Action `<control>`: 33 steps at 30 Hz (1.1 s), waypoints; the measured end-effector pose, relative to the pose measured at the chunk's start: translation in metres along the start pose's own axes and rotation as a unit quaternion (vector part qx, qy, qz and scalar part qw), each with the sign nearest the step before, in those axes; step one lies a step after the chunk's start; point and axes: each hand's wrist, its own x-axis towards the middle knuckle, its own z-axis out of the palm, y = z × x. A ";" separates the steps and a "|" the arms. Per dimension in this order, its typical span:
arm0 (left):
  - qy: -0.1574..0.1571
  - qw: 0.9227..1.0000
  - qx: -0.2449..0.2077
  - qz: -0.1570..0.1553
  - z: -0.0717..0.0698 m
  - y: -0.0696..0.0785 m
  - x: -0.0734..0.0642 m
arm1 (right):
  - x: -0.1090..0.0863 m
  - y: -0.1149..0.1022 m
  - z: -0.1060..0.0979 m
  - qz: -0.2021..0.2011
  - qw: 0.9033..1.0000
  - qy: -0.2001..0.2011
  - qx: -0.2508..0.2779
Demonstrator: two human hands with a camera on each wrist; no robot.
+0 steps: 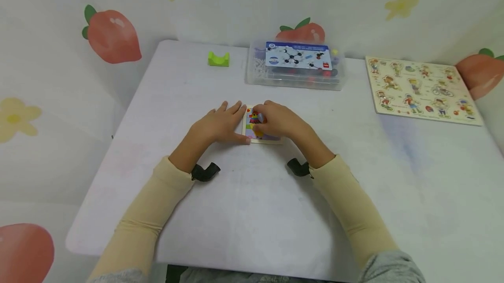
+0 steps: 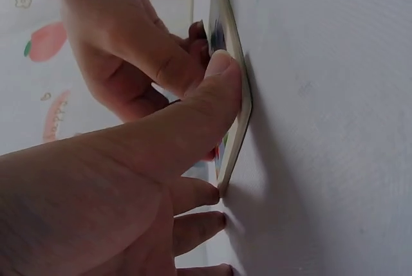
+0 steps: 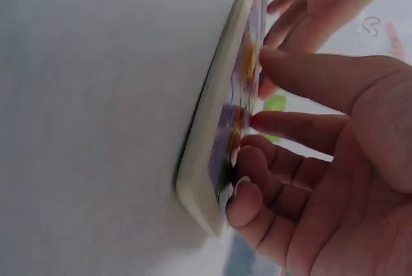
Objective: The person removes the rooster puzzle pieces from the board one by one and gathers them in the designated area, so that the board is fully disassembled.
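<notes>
A small, pale-edged picture board (image 1: 265, 141), which looks like a wooden puzzle, lies flat on the table with a bright picture on its face. At its left side is my left hand (image 1: 222, 124), fingers spread; the thumb (image 2: 222, 80) rests on the near edge. My right hand (image 1: 281, 120) reaches over the board from the right. Its thumb and bent fingers (image 3: 248, 202) touch the picture, thumb and forefinger tips apart. Whether they pinch a loose piece cannot be made out. The right hand covers much of the picture.
Behind the hands stands a clear plastic case (image 1: 295, 79) with a molecule-printed label. To its left sits a green notched block (image 1: 218, 59). A large puzzle board with figures (image 1: 423, 90) lies at the far right. A patterned cloth (image 1: 228, 7) hangs behind the white table (image 1: 252, 213).
</notes>
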 end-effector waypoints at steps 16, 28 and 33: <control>0.024 0.999 0.023 0.005 0.006 -0.001 0.003 | 0.008 0.000 0.007 0.024 0.996 0.050 0.068; 0.033 0.999 0.029 0.007 0.007 -0.002 0.002 | 0.009 -0.001 0.005 0.042 0.995 0.042 0.085; 0.031 0.999 0.029 0.006 0.007 -0.003 0.001 | 0.009 0.001 0.005 0.037 0.994 0.041 0.090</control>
